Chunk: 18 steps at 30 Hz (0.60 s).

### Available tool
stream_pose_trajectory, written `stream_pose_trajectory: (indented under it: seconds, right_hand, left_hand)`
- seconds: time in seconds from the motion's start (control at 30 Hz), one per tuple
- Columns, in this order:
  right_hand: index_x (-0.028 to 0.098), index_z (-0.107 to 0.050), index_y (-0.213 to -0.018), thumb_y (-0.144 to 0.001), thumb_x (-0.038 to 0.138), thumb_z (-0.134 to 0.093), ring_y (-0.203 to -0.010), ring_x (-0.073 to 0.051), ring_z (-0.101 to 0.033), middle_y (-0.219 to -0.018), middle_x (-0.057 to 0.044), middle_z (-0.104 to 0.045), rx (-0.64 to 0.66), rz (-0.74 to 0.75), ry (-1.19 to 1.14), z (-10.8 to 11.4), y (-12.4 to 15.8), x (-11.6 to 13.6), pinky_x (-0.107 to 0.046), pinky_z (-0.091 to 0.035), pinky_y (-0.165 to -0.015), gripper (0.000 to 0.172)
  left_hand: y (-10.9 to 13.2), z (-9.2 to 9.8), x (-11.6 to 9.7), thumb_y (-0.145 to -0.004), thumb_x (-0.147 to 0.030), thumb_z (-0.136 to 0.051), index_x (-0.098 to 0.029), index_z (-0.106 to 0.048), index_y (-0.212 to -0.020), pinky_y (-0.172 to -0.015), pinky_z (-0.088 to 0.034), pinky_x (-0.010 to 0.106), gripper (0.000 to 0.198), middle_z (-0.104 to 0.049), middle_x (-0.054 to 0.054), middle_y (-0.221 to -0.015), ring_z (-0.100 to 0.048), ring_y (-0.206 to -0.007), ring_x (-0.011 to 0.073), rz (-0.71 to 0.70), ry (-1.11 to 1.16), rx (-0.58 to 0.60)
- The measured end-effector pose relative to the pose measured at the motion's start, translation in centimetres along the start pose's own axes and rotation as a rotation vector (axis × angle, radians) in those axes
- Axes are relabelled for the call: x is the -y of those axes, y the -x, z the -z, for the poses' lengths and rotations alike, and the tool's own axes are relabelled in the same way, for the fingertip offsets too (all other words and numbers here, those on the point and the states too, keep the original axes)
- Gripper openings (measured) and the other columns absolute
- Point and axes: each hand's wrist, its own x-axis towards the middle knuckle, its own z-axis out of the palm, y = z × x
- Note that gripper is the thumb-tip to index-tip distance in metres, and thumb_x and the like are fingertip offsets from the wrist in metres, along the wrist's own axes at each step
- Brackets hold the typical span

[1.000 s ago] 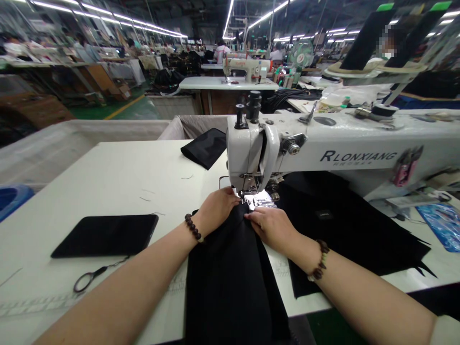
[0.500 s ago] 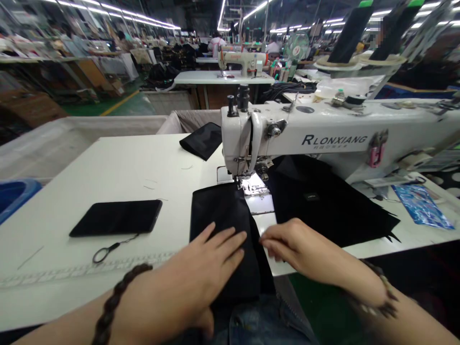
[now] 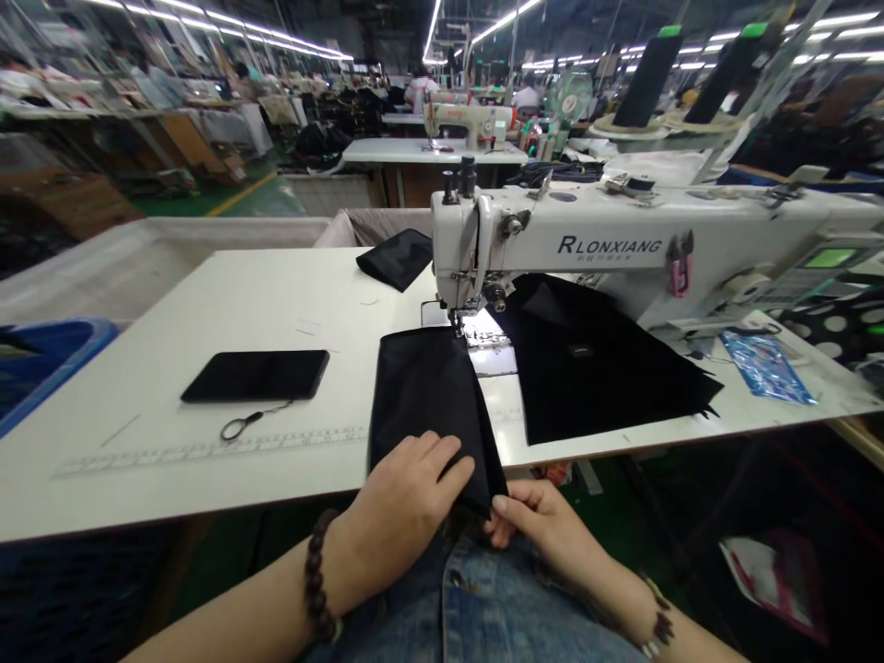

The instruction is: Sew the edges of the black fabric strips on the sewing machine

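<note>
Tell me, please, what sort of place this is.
Probably a sewing workshop: a near sewing machine with black fabric in front, two thread cones, and a second sewing machine farther back.

Black cloth, 6 o'clock: smooth, faint sheen. Cloth stack, 3 o'clock: matt black. Sewing machine, 2 o'clock: glossy white paint. Needle plate, 4 o'clock: shiny bare metal. Tabletop: smooth, pale, slight gloss. Phone, 9 o'clock — smooth, dark, glass-like. Packet, 3 o'clock — shiny crinkled plastic. Jeans, 6 o'clock: faded denim.
</note>
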Motion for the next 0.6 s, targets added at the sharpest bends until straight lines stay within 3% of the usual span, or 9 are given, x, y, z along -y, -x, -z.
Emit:
stream_pose_trajectory:
  seconds: [0.07, 0.2, 0.6]
  right_hand:
    - [0.012, -0.062, -0.062, -0.072, 0.049, -0.061, -0.049, -0.009, -0.052, -0.057, -0.002, -0.060, 0.024, 0.035, 0.016, -0.7, 0.4, 0.8, -0.022, -0.042, -0.054, 0.039]
    - [0.012, -0.063, -0.061, -0.073, 0.049, -0.061, -0.049, -0.008, -0.052, -0.054, 0.000, -0.059, 0.084, 0.043, 0.043, -1.2, 0.8, 1.4, -0.022, -0.041, -0.053, 0.039]
    - [0.012, -0.063, -0.064, -0.072, 0.047, -0.062, -0.050, -0.008, -0.052, -0.057, 0.000, -0.061, 0.136, 0.004, 0.026, -1.1, 0.9, 1.6, -0.021, -0.041, -0.053, 0.036]
  left_hand:
    - [-0.7, 0.1, -0.8, -0.081, -0.005, -0.039, -0.011, -0.060, -0.087, -0.064, -0.052, 0.038, 0.022, -0.061, 0.011, -0.084, -0.055, -0.073, 0.0213, -0.026, 0.074, -0.054]
    - [-0.7, 0.3, -1.0, -0.085, -0.005, -0.037, -0.010, -0.058, -0.087, -0.067, -0.050, 0.028, 0.022, -0.059, 0.009, -0.082, -0.053, -0.074, 0.0159, 0.002, 0.334, -0.273]
    - [0.7, -1.6, -1.1, -0.087, -0.011, -0.038, -0.011, -0.061, -0.084, -0.059, -0.046, 0.028, 0.023, -0.056, 0.007, -0.074, -0.048, -0.068, 0.0158, -0.090, 0.313, -0.103]
